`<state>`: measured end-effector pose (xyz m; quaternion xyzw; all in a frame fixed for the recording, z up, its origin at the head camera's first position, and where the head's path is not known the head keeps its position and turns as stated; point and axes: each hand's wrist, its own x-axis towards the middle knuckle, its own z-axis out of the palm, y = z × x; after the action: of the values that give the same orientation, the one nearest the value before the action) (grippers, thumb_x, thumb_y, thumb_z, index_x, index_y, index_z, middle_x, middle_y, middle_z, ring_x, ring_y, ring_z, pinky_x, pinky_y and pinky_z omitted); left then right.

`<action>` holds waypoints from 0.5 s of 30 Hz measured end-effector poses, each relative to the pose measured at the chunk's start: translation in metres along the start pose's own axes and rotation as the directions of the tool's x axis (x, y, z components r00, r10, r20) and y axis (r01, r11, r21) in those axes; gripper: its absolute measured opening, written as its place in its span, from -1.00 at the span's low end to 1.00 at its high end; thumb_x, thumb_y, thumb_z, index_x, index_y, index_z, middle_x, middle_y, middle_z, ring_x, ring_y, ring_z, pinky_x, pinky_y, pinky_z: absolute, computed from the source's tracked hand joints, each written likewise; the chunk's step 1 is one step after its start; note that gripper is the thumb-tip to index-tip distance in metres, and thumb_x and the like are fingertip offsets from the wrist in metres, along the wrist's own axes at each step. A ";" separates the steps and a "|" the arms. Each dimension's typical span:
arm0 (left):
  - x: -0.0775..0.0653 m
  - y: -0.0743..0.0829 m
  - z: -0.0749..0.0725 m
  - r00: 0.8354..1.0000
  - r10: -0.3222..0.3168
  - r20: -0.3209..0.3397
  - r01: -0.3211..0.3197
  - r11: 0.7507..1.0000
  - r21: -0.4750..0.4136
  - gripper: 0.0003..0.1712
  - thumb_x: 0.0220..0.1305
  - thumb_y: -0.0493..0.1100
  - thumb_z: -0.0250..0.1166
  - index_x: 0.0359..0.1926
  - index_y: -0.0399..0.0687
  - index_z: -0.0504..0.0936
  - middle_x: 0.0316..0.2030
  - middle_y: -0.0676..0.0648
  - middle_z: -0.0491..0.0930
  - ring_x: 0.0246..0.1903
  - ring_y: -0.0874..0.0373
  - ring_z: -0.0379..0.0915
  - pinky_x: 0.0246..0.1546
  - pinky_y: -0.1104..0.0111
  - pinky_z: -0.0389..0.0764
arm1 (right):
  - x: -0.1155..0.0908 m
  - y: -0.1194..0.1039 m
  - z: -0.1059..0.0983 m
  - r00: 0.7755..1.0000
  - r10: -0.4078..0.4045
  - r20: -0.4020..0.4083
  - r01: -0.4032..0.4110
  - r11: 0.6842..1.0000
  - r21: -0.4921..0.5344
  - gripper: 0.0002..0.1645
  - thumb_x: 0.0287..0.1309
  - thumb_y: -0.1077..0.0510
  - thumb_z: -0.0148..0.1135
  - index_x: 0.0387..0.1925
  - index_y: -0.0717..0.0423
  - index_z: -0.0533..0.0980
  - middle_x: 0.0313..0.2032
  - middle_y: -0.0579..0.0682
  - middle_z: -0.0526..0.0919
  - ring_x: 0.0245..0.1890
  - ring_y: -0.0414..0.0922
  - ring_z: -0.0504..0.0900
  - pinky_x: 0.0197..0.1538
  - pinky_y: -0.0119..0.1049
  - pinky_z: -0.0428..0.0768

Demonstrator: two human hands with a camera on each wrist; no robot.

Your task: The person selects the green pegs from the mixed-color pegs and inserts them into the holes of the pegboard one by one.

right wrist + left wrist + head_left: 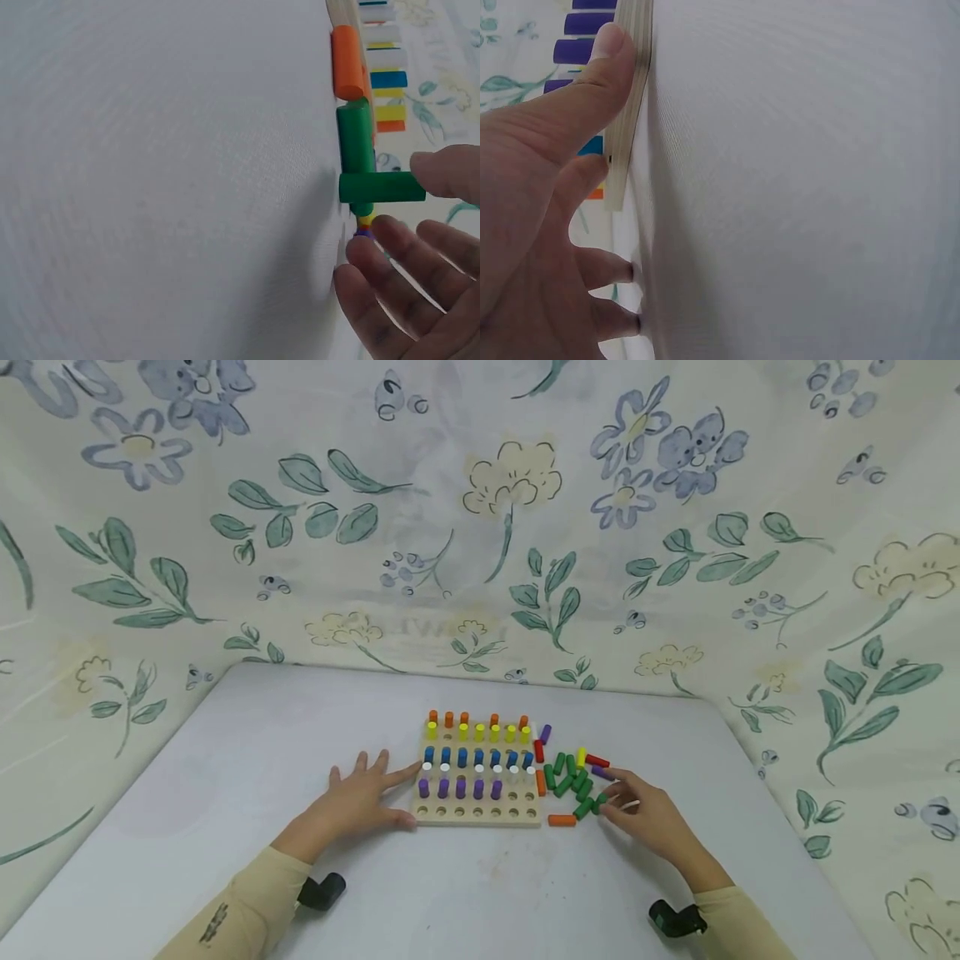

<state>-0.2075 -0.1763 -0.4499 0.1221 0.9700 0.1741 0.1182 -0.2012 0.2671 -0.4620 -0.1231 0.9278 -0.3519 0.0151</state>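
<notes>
A wooden pegboard [477, 817] holds rows of orange, yellow, blue, white and purple pegs; its nearest row shows bare holes. My left hand [354, 800] lies spread at the board's left side, thumb and index finger touching its edge, as the left wrist view also shows. Right of the board, my right hand [647, 814] hovers low over loose pegs. In the right wrist view its thumb tip touches the top end of an upright green peg [382, 187], while the other fingers are loosely bent and apart from that peg. Another green peg [355, 146] lies behind it.
Several loose green pegs [564, 786] lie heaped right of the board, with an orange peg [562, 820], a red peg [597, 761], a purple peg [546, 734] and a yellow peg [581, 757] around them. A flowered curtain [480, 527] surrounds the white table [480, 893].
</notes>
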 end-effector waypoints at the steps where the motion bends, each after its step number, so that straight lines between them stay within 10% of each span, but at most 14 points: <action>1: 0.000 -0.001 0.000 1.000 -0.002 0.000 0.002 1.000 0.003 0.10 0.00 0.45 0.44 0.52 0.20 0.32 0.49 -0.53 0.01 0.44 -0.65 -0.28 0.24 -0.58 -0.26 | 0.001 0.001 0.001 1.000 -0.009 0.000 0.009 1.000 0.007 -0.34 0.28 0.12 0.39 0.35 0.18 0.40 -0.05 -0.01 0.70 -0.09 -0.09 0.67 0.02 -0.14 0.70; 15: 0.002 -0.004 0.005 1.000 -0.001 -0.012 0.001 1.000 0.000 0.11 -0.02 0.49 0.42 0.52 0.24 0.32 0.50 -0.51 0.01 0.45 -0.63 -0.28 0.23 -0.58 -0.27 | 0.003 -0.002 0.009 0.999 -0.028 -0.036 0.027 1.000 -0.014 -0.74 0.22 0.25 0.41 -0.06 0.10 0.60 -0.20 -0.13 0.68 -0.17 -0.16 0.64 -0.07 -0.28 0.69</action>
<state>-0.2092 -0.1783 -0.4561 0.1207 0.9707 0.1748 0.1124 -0.2027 0.2591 -0.4674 -0.1297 0.9285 -0.3479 -0.0073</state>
